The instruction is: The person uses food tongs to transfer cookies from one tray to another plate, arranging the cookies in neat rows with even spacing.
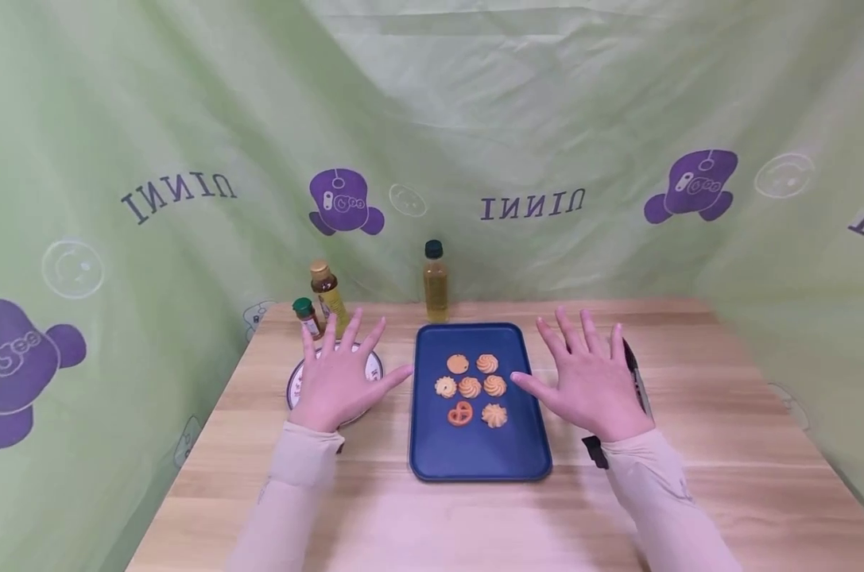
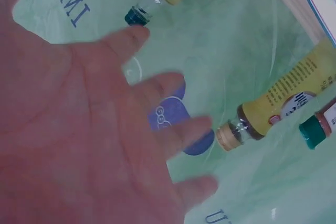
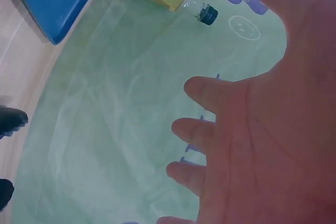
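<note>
Both left hand (image 1: 341, 381) and right hand (image 1: 590, 383) are flanking the blue tray (image 1: 480, 459), fingers splayed wide; the curtain (image 1: 539, 119) behind is showing "INNIU".

Green curtain (image 1: 546, 103), printed with purple figures (image 1: 340, 200), white smiley circles (image 1: 784, 175) and lettering (image 1: 533, 205), behind and beside a wood-grain table (image 1: 710, 389).

Wood-grained table (image 1: 746, 413), blue tray (image 1: 478, 453), plate (image 1: 374, 367), three bottles (image 1: 435, 290), tongs (image 1: 641, 388)
</note>
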Available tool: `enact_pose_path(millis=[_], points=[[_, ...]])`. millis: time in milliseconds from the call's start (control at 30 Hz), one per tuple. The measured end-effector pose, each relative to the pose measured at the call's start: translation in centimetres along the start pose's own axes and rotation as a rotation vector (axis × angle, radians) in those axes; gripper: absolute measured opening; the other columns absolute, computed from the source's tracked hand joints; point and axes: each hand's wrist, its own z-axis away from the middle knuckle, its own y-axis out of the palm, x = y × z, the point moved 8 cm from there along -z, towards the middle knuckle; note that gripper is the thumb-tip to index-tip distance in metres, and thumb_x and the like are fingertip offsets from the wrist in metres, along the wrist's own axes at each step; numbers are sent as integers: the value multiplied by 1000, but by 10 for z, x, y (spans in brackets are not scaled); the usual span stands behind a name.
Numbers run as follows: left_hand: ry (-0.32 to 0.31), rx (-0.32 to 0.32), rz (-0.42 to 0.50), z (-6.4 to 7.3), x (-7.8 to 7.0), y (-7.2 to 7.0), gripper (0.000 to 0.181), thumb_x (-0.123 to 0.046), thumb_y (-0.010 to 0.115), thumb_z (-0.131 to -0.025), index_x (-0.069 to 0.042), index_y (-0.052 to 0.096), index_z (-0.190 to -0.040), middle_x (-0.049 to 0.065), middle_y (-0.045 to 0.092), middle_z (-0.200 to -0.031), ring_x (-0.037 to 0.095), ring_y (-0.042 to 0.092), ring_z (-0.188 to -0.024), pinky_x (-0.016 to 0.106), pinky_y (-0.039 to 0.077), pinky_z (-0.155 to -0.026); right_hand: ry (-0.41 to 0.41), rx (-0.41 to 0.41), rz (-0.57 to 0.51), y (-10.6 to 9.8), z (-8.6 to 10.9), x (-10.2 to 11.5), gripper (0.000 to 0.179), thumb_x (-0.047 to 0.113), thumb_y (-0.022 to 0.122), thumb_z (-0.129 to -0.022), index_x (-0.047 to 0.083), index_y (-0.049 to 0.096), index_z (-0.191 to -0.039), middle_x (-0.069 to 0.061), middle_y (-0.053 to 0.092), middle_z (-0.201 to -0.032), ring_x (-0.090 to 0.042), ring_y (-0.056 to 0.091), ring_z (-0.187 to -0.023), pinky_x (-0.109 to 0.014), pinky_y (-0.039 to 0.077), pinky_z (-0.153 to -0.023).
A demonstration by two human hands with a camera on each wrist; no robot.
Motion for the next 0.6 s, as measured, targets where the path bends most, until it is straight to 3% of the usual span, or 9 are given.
enact_pose_path(millis=[133, 200, 300, 433, 500, 600], points=[[92, 32, 93, 0, 23, 4, 87, -76, 60, -103, -30, 41, -175, 13, 43, -180, 50, 42, -164, 81, 24, -137, -23, -16, -14, -2, -5, -2, 95, 75, 59, -105, 16, 38, -176, -23, 28, -184, -56, 21, -170, -87, 14, -135], [79, 27, 146, -3, 43, 2, 79, -67, 62, -107, -24, 48, -171, 14, 55, -172, 49, 54, -156, 77, 42, -129, -33, -16, -39, -3, -6, -9, 89, 67, 64, -106, 14, 41, -174, -26, 34, -181, -58, 30, -165, -85, 25, -133], [-40, 11, 205, -4, 84, -1, 68, -57, 61, -111, -14, 58, -163, 19, 69, -155, 46, 69, -138, 69, 60, -110, -14, 9, -92, 0, -3, -30, 86, 62, 66, -107, 8, 45, -171, -32, 45, -171, -61, 44, -154, -83, 42, -124], [-230, 15, 213, 2, 141, 4, 60, -49, 59, -113, -7, 62, -157, 24, 76, -138, 45, 74, -119, 63, 63, -91, 112, 21, -190, 10, 8, -73, 86, 57, 64, -110, -6, 45, -166, -43, 52, -158, -65, 52, -142, -81, 50, -114], [-303, 41, 224, 7, 162, 12, 58, -46, 59, -113, -6, 62, -155, 26, 75, -137, 46, 73, -118, 65, 60, -90, 176, 22, -234, 16, 14, -93, 87, 55, 64, -110, -11, 44, -164, -49, 51, -153, -67, 52, -139, -82, 49, -113], [-364, 106, 247, 13, 182, 25, 59, -43, 61, -112, -1, 62, -153, 29, 74, -137, 49, 71, -122, 68, 60, -94, 237, 26, -263, 26, 25, -114, 90, 52, 67, -109, -18, 42, -161, -53, 51, -148, -68, 50, -134, -82, 48, -111]])
